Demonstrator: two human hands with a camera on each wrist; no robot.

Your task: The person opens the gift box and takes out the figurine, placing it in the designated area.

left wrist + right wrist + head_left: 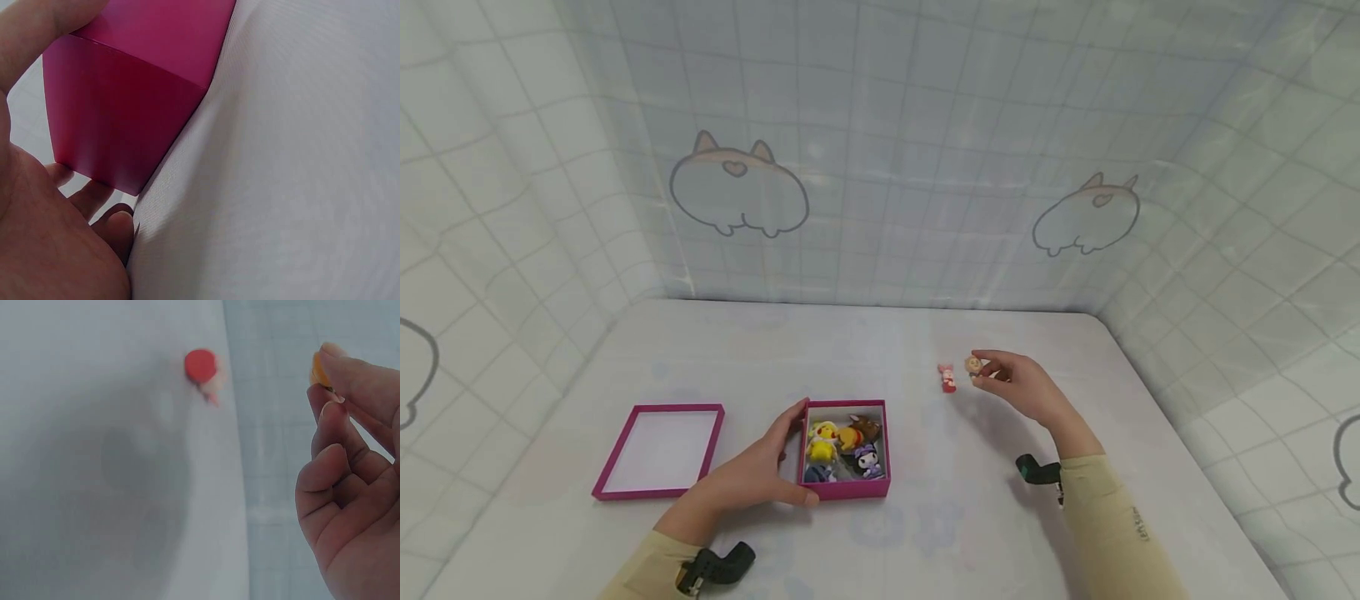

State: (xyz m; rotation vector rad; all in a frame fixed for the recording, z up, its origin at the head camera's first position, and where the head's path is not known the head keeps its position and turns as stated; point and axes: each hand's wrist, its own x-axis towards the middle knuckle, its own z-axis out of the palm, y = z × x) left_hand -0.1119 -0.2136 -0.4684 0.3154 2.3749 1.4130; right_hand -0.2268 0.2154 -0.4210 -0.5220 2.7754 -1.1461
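Note:
My left hand (pixel 760 471) grips a magenta open box (pixel 852 488) by its left side, thumb at the front wall and fingers at the back corner. Several small toy figurines lie inside it, among them a yellow one (pixel 822 443) and a purple-and-black one (pixel 868 461). In the left wrist view the box's side wall (pixel 119 112) fills the space between thumb and fingers. My right hand (pixel 1018 385) pinches a small tan-haired figurine (pixel 973 365) between thumb and fingertips, raised over the table. Just left of it on the table is a pink-and-red figurine (pixel 947 378).
A magenta-rimmed lid (pixel 658 492) lies at the left with its white inside facing up. The white table (pixel 820 342) is enclosed at the back and sides by a gridded curtain (pixel 880 167) with cartoon animal drawings. Black wrist cameras (pixel 718 567) are strapped to both sleeves.

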